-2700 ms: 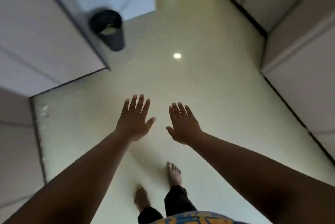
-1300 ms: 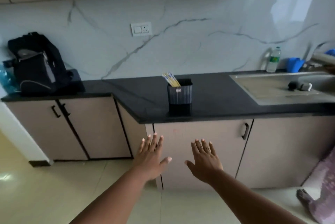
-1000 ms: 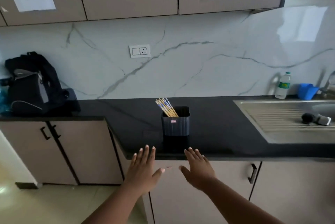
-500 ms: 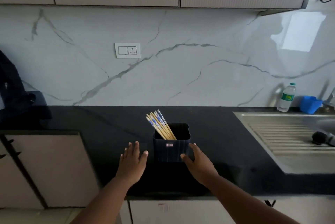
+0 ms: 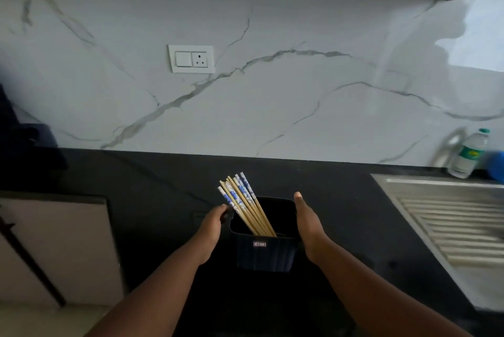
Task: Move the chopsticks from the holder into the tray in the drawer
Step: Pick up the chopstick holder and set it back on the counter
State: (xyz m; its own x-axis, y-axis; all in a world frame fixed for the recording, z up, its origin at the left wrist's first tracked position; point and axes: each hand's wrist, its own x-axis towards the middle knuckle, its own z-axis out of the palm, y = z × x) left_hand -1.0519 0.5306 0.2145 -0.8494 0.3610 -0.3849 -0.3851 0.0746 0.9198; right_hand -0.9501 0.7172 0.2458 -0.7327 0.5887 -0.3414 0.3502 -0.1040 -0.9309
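A dark square holder (image 5: 266, 250) stands on the black countertop (image 5: 136, 178). Several wooden chopsticks (image 5: 242, 204) with blue-and-white patterned tops lean to the left out of it. My left hand (image 5: 212, 226) is just left of the holder, its fingertips close to the chopsticks, holding nothing. My right hand (image 5: 308, 223) is at the holder's right side with straight fingers, edge-on to the camera. Whether either hand touches the holder is unclear. No drawer or tray is in view.
A steel sink drainboard (image 5: 447, 216) lies to the right, with a plastic bottle (image 5: 467, 156) and a blue object behind it. A white marble wall with a socket plate (image 5: 191, 59) backs the counter. A beige cabinet door (image 5: 54, 249) is lower left.
I have come closer to the counter. Both hands moved forward from in front of the holder to its two sides, the left hand reaching up near the chopsticks.
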